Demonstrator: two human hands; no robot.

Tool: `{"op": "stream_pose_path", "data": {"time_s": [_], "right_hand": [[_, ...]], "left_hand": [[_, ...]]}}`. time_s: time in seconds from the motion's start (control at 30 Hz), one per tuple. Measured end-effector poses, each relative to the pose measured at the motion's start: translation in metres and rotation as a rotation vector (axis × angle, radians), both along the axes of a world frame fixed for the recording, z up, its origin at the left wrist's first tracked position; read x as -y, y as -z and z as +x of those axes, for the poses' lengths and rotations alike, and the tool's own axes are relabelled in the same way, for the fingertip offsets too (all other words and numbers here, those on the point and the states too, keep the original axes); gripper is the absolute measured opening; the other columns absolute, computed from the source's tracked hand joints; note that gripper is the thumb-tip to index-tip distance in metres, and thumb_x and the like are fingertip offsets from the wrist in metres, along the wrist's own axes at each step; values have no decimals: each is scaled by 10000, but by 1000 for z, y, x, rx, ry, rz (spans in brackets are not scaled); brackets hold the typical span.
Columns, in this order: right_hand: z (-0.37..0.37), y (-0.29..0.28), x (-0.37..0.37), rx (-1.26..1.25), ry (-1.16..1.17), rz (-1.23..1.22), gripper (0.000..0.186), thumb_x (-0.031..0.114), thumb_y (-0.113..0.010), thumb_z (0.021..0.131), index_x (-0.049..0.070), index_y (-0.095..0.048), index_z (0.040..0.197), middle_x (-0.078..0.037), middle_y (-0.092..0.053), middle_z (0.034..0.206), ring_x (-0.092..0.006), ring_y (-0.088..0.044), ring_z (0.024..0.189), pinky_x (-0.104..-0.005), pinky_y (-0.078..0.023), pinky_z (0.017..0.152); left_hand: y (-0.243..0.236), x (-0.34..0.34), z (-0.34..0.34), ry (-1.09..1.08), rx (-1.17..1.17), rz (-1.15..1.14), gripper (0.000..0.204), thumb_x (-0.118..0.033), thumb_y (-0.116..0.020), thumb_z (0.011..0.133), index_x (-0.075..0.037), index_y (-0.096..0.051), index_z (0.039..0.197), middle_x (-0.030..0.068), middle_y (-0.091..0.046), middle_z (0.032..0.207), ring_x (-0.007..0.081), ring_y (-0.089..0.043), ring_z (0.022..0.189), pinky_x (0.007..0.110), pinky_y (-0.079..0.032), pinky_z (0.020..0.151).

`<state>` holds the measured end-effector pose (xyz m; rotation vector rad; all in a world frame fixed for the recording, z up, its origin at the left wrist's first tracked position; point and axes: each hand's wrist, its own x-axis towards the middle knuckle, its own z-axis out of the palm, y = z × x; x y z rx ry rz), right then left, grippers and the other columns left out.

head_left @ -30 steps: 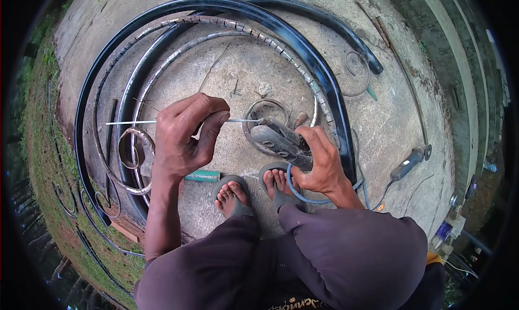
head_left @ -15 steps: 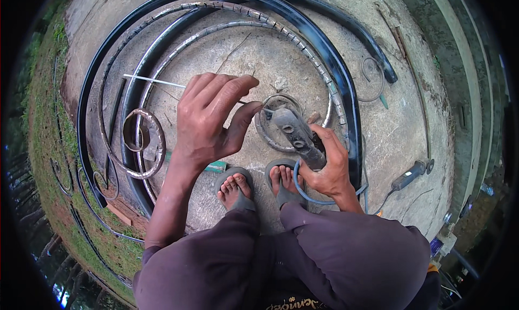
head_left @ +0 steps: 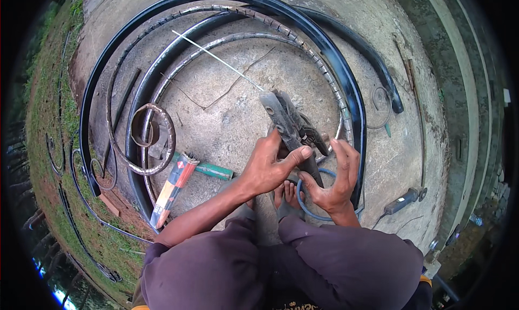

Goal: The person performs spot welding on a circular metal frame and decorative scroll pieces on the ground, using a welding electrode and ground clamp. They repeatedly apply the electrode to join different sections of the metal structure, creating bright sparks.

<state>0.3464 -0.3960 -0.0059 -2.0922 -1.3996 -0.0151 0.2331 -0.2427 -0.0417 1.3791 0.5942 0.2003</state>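
Note:
My left hand (head_left: pixel 270 164) is closed around a dark, worn welding electrode holder (head_left: pixel 280 114), its thumb lying across the handle. From the holder's jaws a thin pale welding rod (head_left: pixel 216 57) sticks out toward the far left. My right hand (head_left: pixel 334 188) is at the handle's lower end, fingers apart and half curled, its thumb against or very close to the handle. A blue cable (head_left: pixel 311 210) loops below the holder. On the concrete under and around both hands lie large curved black tubes (head_left: pixel 346 85) and a notched, shiny metal strip (head_left: pixel 281 28) bent in an arc.
Left of my feet lie a colourful narrow packet (head_left: pixel 175 188) and a green bar (head_left: pixel 214 171). A coiled metal ring (head_left: pixel 172 137) rests on the tubes. An angle grinder (head_left: pixel 403 202) lies at right, near long thin rods (head_left: pixel 416 110). Grass (head_left: pixel 59 131) borders the slab at left.
My left hand has let go of the rod and moved down right onto the holder. My right hand has loosened its grip and its fingers have spread. The rod now points farther up.

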Motion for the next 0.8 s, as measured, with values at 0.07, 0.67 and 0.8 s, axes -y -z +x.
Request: {"op": "stream_pose_path", "data": {"time_s": [0.07, 0.67, 0.8], "right_hand": [[-5, 16, 21, -275, 2, -94, 873, 153, -872, 699, -22, -427, 1429, -252, -561, 1247, -352, -654, 1035, -399, -542, 835], [8, -4, 8, -965, 361, 8, 908, -68, -683, 816, -34, -147, 1547, -222, -506, 1333, -190, -628, 1024, -283, -517, 853], [6, 1, 1, -987, 360, 5, 910, -77, -686, 816, -21, -152, 1551, -203, -542, 1295, -155, -630, 966, -266, -517, 813]], "left_hand": [[-22, -16, 8, 61, -27, 17, 519, -373, -727, 918, 90, -607, 1119, 164, -702, 832, 182, -685, 824, 357, -527, 695], [95, -118, -22, -130, -579, 1199, 428, -133, -705, 810, -23, -578, 1204, 183, -614, 1039, 343, -608, 1013, 448, -493, 856], [116, -127, -14, 22, -624, 1254, 222, -47, -609, 782, -10, -550, 992, 147, -597, 954, 338, -621, 947, 463, -499, 802]]}}
